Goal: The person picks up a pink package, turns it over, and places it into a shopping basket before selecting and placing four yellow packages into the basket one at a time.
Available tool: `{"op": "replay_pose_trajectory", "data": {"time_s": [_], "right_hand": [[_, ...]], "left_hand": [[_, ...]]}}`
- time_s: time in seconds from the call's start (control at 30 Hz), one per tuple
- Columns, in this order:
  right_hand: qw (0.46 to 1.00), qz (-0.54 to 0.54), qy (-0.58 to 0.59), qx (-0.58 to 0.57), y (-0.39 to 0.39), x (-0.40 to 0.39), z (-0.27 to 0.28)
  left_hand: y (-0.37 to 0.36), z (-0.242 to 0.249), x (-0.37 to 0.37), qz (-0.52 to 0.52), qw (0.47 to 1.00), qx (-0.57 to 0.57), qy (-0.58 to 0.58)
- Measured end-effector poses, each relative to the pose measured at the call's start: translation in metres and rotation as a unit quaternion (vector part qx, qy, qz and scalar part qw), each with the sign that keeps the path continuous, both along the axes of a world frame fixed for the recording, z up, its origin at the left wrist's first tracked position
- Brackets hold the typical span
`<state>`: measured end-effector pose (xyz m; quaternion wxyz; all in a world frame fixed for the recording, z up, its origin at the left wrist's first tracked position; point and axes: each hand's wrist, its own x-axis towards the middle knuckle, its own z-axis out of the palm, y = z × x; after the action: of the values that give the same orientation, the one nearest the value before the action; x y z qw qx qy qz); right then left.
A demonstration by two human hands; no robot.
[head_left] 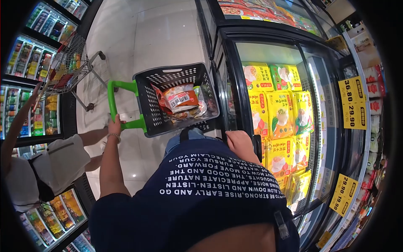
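Observation:
My left hand (116,124) is closed around the green handle (111,98) of a dark grey shopping basket cart (145,90). Inside the basket lie several bagged foods, among them an orange and white packet (180,98) on top. Close by my body, my right hand (241,144) is at the black edge of a lit glass freezer (228,113); its fingers are mostly hidden. Behind the freezer's glass, yellow packs of frozen dumplings (280,113) lie in rows.
To the left, another person (67,155) in light shorts holds a wire shopping cart (71,67). Lit drink shelves (35,61) line that side. Yellow price signs (352,103) hang along the right. Pale floor tiles (159,33) run ahead, beside a second freezer (264,12).

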<state>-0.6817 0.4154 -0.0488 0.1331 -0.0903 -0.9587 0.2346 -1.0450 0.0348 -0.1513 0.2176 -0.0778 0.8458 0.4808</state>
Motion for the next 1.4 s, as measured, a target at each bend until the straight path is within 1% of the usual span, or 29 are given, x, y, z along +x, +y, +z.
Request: {"op": "replay_pose_trajectory", "data": {"time_s": [0.07, 0.1, 0.2, 0.23, 0.33, 0.37, 0.5, 0.53, 0.67, 0.7, 0.73, 0.87, 0.93, 1.07, 1.23, 1.33, 1.4], "right_hand": [[0.999, -0.016, -0.029, -0.013, 0.001, 0.002, 0.001], [0.999, -0.023, -0.044, -0.019, 0.002, 0.004, 0.001], [0.999, -0.031, -0.02, -0.012, 0.002, 0.006, 0.0], [0.999, -0.036, -0.026, -0.022, 0.003, 0.005, 0.002], [0.997, -0.041, -0.033, -0.048, 0.006, 0.004, -0.001], [0.997, -0.042, -0.038, -0.055, 0.006, 0.002, 0.001], [0.999, -0.01, -0.036, -0.032, 0.012, -0.005, 0.008], [0.999, -0.002, -0.041, -0.032, 0.014, -0.006, 0.007], [0.999, 0.019, -0.049, -0.014, 0.015, -0.005, 0.013], [0.999, 0.017, -0.029, -0.007, 0.015, -0.005, 0.013], [0.999, 0.012, -0.031, -0.013, 0.016, -0.004, 0.009], [0.997, -0.034, -0.024, -0.063, 0.008, 0.002, -0.014], [0.994, -0.047, -0.006, -0.103, 0.002, 0.0, -0.015], [0.994, 0.009, -0.031, -0.103, -0.004, -0.003, -0.011], [0.988, 0.091, -0.091, -0.082, -0.011, -0.011, -0.012], [0.984, 0.134, -0.089, -0.077, -0.012, -0.023, -0.011], [0.981, 0.157, -0.086, -0.073, -0.017, -0.032, -0.009]], "left_hand": [[-0.008, -0.005, 0.013, 0.031, 0.999, 0.033, -0.024], [-0.002, 0.01, 0.023, 0.061, 0.997, 0.018, -0.042], [-0.005, 0.016, 0.044, 0.115, 0.989, 0.025, -0.094], [-0.008, 0.016, 0.048, 0.132, 0.983, 0.043, -0.116], [-0.004, 0.026, 0.057, 0.164, 0.972, 0.011, -0.17], [0.0, 0.034, 0.061, 0.159, 0.972, -0.006, -0.172], [0.0, 0.034, 0.065, 0.155, 0.973, -0.01, -0.168], [-0.003, 0.027, 0.064, 0.151, 0.974, -0.005, -0.166], [0.007, 0.037, 0.075, 0.181, 0.966, 0.018, -0.183], [0.008, 0.036, 0.084, 0.2, 0.961, 0.024, -0.19], [0.011, 0.034, 0.092, 0.222, 0.954, 0.027, -0.2], [0.015, 0.024, 0.103, 0.272, 0.945, 0.049, -0.175], [0.018, 0.029, 0.106, 0.241, 0.949, 0.059, -0.194], [0.035, 0.033, 0.115, 0.228, 0.955, 0.062, -0.178], [0.054, 0.044, 0.129, 0.19, 0.961, 0.111, -0.166], [0.052, 0.033, 0.128, 0.196, 0.934, 0.203, -0.22], [0.05, 0.031, 0.129, 0.217, 0.935, 0.194, -0.205]]}}
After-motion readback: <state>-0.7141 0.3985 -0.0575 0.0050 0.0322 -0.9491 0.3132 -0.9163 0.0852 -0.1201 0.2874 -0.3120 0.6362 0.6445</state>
